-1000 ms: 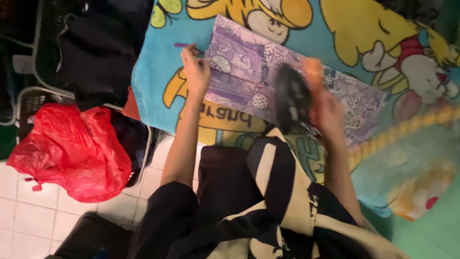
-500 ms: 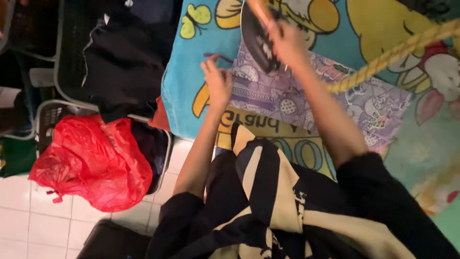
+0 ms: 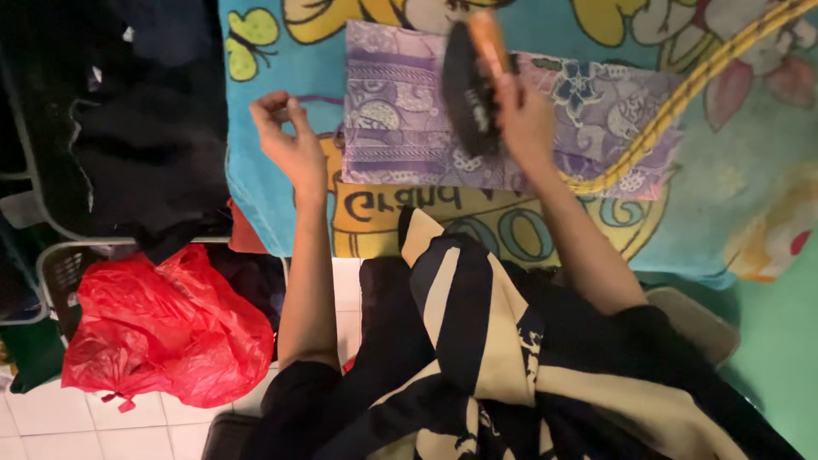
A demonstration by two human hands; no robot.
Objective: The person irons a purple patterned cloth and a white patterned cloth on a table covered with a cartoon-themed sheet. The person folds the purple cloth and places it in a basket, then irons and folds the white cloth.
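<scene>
Ironing a purple cloth [image 3: 400,119], partly pressed.
Right hand [image 3: 524,119] grips the iron [image 3: 469,85] mid-cloth; left hand [image 3: 285,140], fingers pinched and empty, hovers beside its edge.

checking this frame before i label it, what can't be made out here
Head view only:
- Iron: motion-blurred, and the right hand covers part of its handle.
- Left hand: fingertips pinched together; too small to tell whether they hold anything.
- Purple patterned cloth: its middle is hidden under the iron.
- Yellow cord: runs off the top edge.
- Red plastic bag: contents hidden.
</scene>
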